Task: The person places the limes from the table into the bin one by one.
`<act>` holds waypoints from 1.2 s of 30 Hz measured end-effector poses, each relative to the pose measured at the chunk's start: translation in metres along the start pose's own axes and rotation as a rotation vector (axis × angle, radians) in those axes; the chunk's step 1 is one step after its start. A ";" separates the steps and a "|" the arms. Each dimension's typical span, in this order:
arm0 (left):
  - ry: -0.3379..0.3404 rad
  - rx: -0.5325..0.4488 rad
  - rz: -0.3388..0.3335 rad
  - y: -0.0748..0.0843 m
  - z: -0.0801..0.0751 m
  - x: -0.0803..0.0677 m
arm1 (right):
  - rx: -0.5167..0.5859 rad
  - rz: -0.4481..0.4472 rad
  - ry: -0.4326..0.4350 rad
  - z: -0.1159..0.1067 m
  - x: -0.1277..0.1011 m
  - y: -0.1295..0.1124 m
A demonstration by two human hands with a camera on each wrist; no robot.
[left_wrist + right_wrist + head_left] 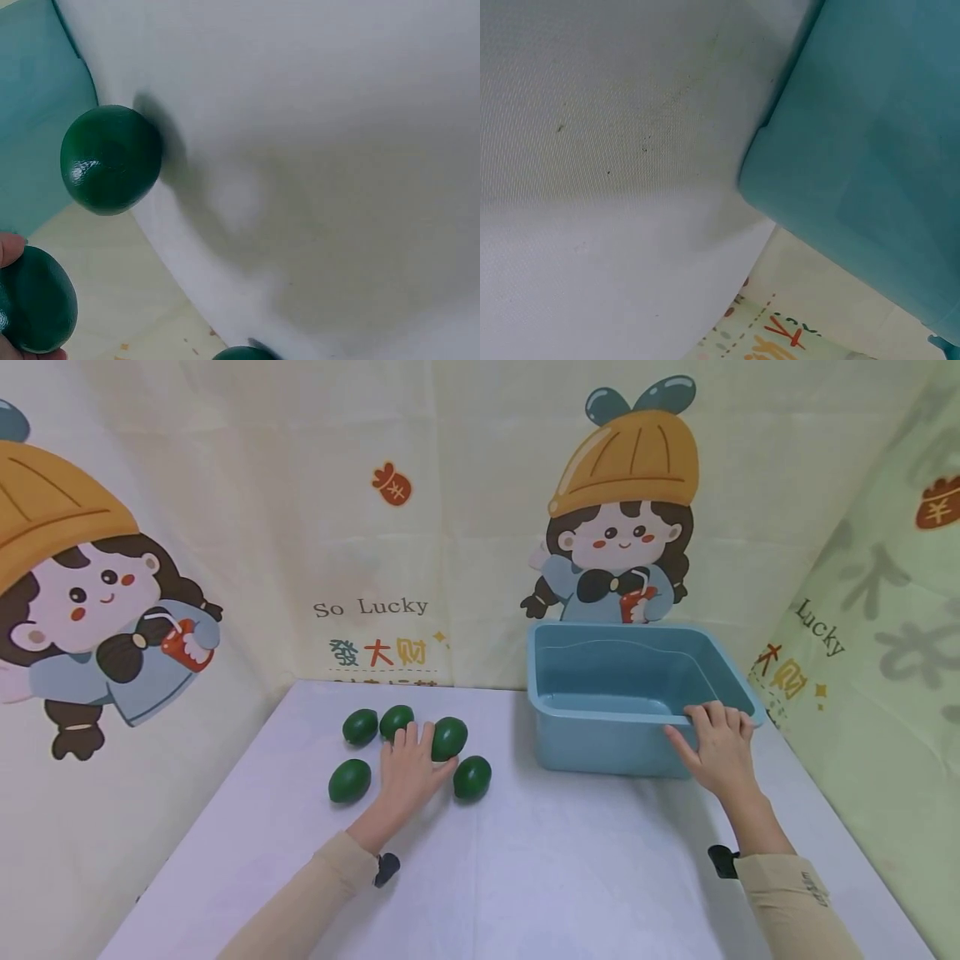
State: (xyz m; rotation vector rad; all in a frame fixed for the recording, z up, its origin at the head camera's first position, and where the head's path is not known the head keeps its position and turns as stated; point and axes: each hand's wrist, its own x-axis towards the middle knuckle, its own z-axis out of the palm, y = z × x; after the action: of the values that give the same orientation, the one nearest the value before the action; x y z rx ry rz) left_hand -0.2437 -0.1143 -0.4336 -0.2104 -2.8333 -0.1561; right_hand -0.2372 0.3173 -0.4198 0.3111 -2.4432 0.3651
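Observation:
Several dark green egg-shaped fruits lie in a loose cluster on the white table [570,877], left of centre. My left hand [417,753] lies among them and grips one green fruit [450,737] between fingers and thumb. The left wrist view shows this held fruit [34,301] at the lower left with a fingertip [7,247] on it. Another fruit [111,159] lies just beyond, close to the tub wall [37,112]. My right hand [716,739] grips the near rim of the empty blue plastic tub [600,697], fingers hooked over the edge and thumb on the outer wall.
Other fruits rest at the far left [361,727], at the front left [349,780] and at the front right [472,777] of the cluster. Cartoon-printed cloth walls [375,527] close the table in at the back and on both sides. The right wrist view shows only the tub's outer wall [870,150] and the tabletop [592,150].

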 end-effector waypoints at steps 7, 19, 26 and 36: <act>0.005 0.006 0.000 0.006 -0.005 0.009 | -0.005 0.003 -0.001 0.002 0.000 0.001; -0.020 -0.008 0.004 0.023 -0.017 0.019 | 0.011 -0.024 0.040 0.003 0.000 0.003; 0.003 -0.012 0.013 0.030 -0.021 0.025 | 0.010 -0.026 0.039 0.004 0.000 0.003; 0.044 -0.039 0.024 0.041 -0.032 0.035 | 0.005 -0.032 0.048 0.004 0.001 0.003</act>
State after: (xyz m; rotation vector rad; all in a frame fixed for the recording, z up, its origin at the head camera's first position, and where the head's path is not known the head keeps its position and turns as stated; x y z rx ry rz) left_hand -0.2614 -0.0740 -0.3893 -0.2464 -2.7847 -0.2078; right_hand -0.2411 0.3184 -0.4230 0.3396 -2.3877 0.3606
